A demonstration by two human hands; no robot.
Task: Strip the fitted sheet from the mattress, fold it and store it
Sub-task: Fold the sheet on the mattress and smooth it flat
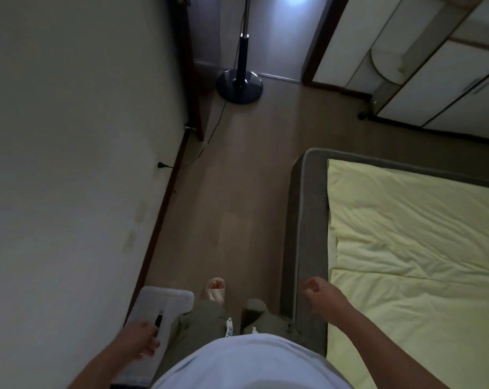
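Fitted sheet [406,234]: stretched over the bed [305,220], not yet stripped.
Right hand [316,296]: loosely curled, empty, above the bed's near edge; probably bound for the far corner.
Left hand [138,342]: relaxed, empty.

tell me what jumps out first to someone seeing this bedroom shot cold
The pale yellow sheet, wrinkled and spread over the bed at right, is the brightest thing, edged by the grey bed frame. Ahead at the top, a dark pedestal stand rises from a round base on the floor. At the bottom the left hand and right hand hang empty, the right one nearest the bed's edge.
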